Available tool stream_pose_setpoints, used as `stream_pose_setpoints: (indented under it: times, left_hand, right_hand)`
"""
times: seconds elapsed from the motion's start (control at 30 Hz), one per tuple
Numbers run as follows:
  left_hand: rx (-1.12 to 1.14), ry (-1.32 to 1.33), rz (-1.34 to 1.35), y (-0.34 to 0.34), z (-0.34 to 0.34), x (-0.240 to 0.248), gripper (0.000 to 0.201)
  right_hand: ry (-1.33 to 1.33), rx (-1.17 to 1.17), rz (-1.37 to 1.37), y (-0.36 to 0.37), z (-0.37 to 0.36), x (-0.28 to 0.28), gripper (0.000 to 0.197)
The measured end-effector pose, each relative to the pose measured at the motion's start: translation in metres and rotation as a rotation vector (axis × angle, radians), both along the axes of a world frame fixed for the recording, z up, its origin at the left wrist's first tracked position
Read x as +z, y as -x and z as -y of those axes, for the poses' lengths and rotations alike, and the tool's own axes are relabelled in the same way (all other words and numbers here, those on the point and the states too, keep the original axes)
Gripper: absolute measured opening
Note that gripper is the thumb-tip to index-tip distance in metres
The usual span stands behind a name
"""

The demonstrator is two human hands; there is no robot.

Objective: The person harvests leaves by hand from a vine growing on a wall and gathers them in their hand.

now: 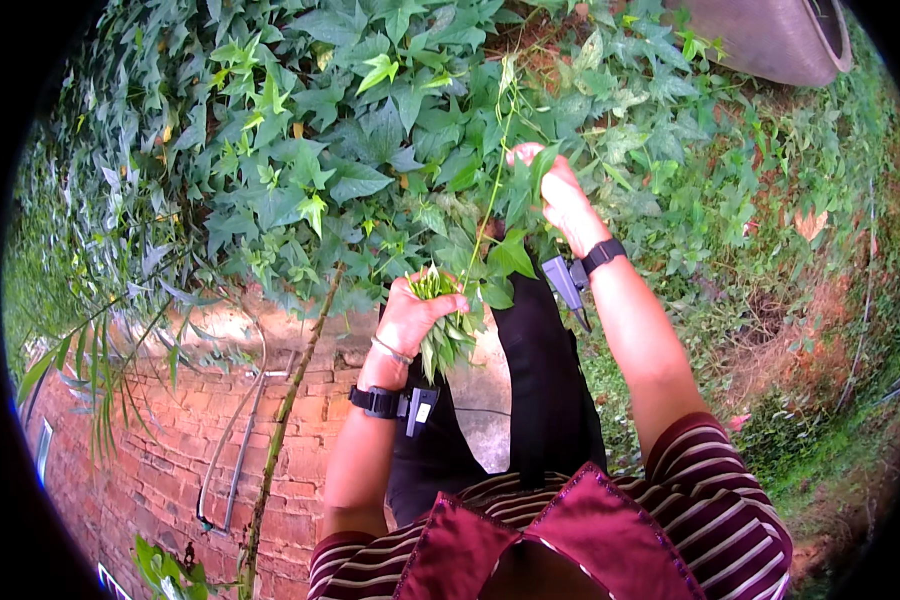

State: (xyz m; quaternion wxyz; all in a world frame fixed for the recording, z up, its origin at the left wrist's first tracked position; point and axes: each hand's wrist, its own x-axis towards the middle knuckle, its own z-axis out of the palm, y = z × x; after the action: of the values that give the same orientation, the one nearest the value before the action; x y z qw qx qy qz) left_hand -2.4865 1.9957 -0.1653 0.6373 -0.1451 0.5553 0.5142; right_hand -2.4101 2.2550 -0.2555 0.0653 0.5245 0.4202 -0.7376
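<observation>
My left hand (pixel 410 318) is closed round a bundle of leaves (pixel 448 345). Their cut green stem ends poke up above the thumb, and the blades hang below the fist. A long thin vine (pixel 496 185) runs from beside this thumb up into the foliage, with a few broad leaves (pixel 511 256) along it. Further up and to the right, my right hand (pixel 564 200) is curled at a green leaf (pixel 541 168) beside the vine. That leaf partly covers its fingers, which look closed on it.
Dense leafy vines (pixel 355 130) spread across the far side. A brick surface (pixel 310 455) lies at the left, crossed by a slanting stem (pixel 295 390) and a thin pipe (pixel 245 450). A large brownish container (pixel 770 45) stands at the far right.
</observation>
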Motion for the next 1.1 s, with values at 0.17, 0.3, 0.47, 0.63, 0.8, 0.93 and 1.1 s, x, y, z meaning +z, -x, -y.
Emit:
stream_pose_setpoints:
  times: [0.17, 0.3, 0.47, 0.63, 0.8, 0.93, 1.1]
  left_hand:
    - [0.040, -0.028, 0.023, 0.002, -0.003, 0.002, 0.020]
    - [0.026, -0.049, 0.004, 0.002, -0.001, 0.001, 0.020]
    - [0.071, -0.051, 0.028, 0.002, -0.003, 0.009, 0.021]
    - [0.078, -0.079, 0.010, -0.002, -0.007, 0.009, 0.015]
    - [0.061, -0.038, -0.015, -0.003, -0.004, 0.009, 0.020]
    - [0.094, -0.087, 0.012, -0.004, 0.004, 0.004, 0.022]
    - [0.077, -0.085, 0.026, -0.009, 0.005, 0.001, 0.022]
  right_hand:
    - [-0.026, 0.440, 0.220, 0.005, 0.003, 0.027, 0.031]
    - [-0.032, 0.501, -0.056, -0.026, -0.008, 0.015, 0.011]
    - [-0.137, 0.529, -0.003, -0.037, 0.006, 0.013, 0.009]
    - [0.016, 0.232, -0.138, -0.044, 0.011, -0.001, 0.010]
    - [0.078, 0.125, -0.101, -0.024, 0.021, 0.024, 0.017]
    - [0.049, 0.202, -0.120, -0.025, 0.023, 0.003, 0.017]
    - [-0.133, 0.196, -0.014, -0.041, 0.014, -0.017, 0.016]
